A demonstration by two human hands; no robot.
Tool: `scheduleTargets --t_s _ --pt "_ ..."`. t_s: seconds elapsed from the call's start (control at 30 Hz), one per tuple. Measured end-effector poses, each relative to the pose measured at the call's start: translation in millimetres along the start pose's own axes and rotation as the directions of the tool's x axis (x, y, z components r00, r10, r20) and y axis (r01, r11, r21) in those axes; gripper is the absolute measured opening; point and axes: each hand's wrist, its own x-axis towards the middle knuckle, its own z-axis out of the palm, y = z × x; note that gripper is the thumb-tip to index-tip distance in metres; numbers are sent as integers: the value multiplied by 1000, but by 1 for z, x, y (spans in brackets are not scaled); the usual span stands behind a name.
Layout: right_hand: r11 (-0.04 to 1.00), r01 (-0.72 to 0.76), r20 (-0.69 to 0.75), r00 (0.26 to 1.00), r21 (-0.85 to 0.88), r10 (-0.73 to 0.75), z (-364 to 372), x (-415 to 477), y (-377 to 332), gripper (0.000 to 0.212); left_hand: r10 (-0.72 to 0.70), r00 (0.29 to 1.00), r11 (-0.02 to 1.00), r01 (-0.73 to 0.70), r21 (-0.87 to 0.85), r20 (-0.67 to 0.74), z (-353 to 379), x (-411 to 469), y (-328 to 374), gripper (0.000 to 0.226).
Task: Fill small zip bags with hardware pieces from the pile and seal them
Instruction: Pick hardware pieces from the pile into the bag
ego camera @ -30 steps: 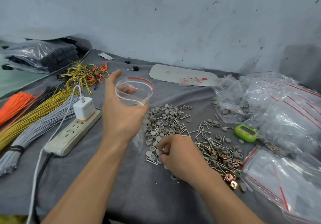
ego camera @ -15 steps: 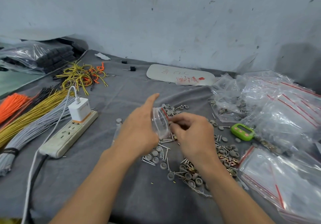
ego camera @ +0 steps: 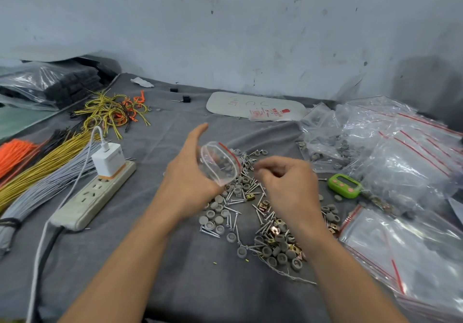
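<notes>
Two hands above the pile [ego camera: 250,210]: left hand [ego camera: 186,176] grips a bag [ego camera: 220,163], mouth spread to take pieces from the right hand [ego camera: 286,183], whose curled fingers [ego camera: 269,172] hide any load

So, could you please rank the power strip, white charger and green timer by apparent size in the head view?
1. power strip
2. white charger
3. green timer, nearly the charger's size, so that order is unsure.

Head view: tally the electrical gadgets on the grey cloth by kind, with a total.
White power strip: 1
White plug-in charger: 1
Green digital timer: 1
Total: 3
</notes>
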Motion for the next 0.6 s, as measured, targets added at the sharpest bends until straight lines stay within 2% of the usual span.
scheduleTargets --t_s 0.07,0.13,0.23,0.33,0.4,0.47,0.53,0.6 --pt "979 -10 201 978 -205 52 8 -5 2 18 -15 996 993 5 -117 -87 -5 2 -3 110" --pt "922 63 358 930 -382 85 23 -15 2 18 -48 984 977 10 -214 -172 -11 5 -5 111" --pt "879 121 435 894 -461 105 40 -26 0 22 -75 952 959 -12 -282 -297 -18 8 -6 109" --pt "849 139 445 887 -509 122 45 -30 -1 20 -56 914 964 -55 -261 -402 -23 9 -6 108" --pt "859 113 442 886 -499 141 44 -29 -2 13 -19 893 978 -76 -193 -450 -25 9 -6 107" --pt "865 84 438 884 -495 165 43 -27 -2 12 30 897 998 -52 -39 -441 -26 9 -8 111" --pt "857 79 436 882 -509 178 42 -25 -1 18 81 935 975 -3 221 -346 -22 8 -9 116" --pt "825 117 425 891 -553 158 41 -26 -1 16 67 981 910 15 414 -183 -14 7 -8 110"
